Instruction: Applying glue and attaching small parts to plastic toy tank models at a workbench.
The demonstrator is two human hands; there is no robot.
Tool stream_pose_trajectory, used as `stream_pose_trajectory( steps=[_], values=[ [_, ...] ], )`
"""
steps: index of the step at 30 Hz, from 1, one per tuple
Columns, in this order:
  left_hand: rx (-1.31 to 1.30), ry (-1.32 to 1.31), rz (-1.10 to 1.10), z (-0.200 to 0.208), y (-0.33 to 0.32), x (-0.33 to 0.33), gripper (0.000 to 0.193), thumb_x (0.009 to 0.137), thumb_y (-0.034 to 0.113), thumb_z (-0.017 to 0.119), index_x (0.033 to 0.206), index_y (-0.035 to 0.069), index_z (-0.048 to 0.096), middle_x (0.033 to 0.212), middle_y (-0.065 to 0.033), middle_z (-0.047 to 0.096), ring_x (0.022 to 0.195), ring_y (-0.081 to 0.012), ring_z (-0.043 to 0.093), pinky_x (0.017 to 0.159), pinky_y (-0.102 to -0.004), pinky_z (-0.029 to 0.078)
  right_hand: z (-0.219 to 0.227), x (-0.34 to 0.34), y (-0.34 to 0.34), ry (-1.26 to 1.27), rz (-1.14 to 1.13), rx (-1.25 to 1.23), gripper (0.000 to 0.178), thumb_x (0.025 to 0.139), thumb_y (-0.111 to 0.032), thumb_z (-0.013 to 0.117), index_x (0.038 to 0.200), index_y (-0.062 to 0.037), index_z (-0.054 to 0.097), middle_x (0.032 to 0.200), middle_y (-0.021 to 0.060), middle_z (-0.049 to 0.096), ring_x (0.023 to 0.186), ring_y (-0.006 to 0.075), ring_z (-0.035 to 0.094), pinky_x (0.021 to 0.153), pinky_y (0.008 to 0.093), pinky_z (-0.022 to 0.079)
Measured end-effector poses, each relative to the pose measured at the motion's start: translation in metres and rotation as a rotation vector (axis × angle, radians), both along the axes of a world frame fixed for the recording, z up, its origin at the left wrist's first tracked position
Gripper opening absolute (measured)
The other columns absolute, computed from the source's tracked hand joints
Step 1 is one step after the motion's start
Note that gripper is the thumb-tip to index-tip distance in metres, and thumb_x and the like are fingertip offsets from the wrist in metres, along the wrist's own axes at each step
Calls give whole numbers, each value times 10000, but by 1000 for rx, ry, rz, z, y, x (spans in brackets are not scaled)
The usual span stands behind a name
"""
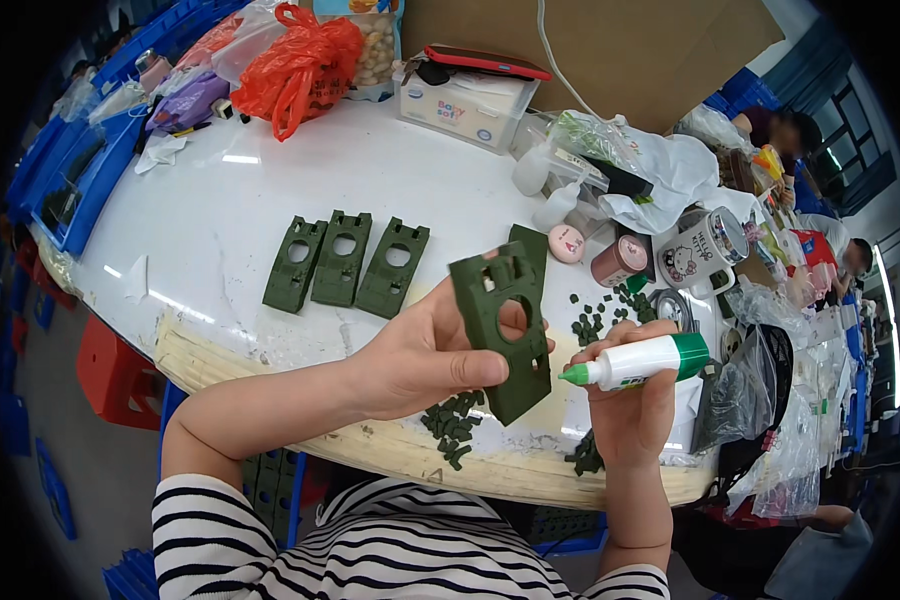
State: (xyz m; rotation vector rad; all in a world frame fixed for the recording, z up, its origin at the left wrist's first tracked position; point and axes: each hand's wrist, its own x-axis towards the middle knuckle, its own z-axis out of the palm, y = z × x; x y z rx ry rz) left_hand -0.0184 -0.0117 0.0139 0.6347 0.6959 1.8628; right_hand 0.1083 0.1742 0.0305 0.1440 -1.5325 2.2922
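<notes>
My left hand (425, 355) grips a dark green plastic model tank hull (490, 345) with a round hole in its top, held tilted above the table. In my right hand (630, 410) is a white glue bottle (635, 362) with a green base and a green nozzle. The nozzle points left at the hull, with a small gap between them. Behind the held hull, another dark green piece (532, 248) shows in part. Three similar hulls (343, 258) lie in a row on the left of the table. Small green parts (452, 425) are heaped near the front edge.
More small green parts (592, 318) lie scattered on the right, beside a pink jar (620, 260) and a white mug (695, 248). A plastic box (460, 105) and a red bag (305, 65) stand at the back. Blue bins (90, 185) line the left. Other people sit far right.
</notes>
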Motion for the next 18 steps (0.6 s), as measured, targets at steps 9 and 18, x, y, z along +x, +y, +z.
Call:
stream_pose_trajectory(
  steps=[9, 18],
  values=[
    [-50, 199, 117, -6, 9, 3, 667, 736, 30, 778, 1267, 116, 384, 1387, -176, 426, 1270, -253, 448, 1056, -404, 404, -5, 5, 2, -67, -174, 130, 459, 936, -413, 539, 1194, -51, 423, 1085, 106, 567, 1098, 296, 580, 942, 437, 464],
    [-46, 478, 144, -5, 6, 7, 600, 760, -51, 727, 1198, 126, 357, 1435, -199, 352, 1284, -262, 439, 1014, -396, 458, -5, 3, -5, -26, -165, 52, 395, 929, -274, 594, 1170, -9, 428, 1101, 199, 608, 1113, 313, 583, 942, 407, 465]
  ],
)
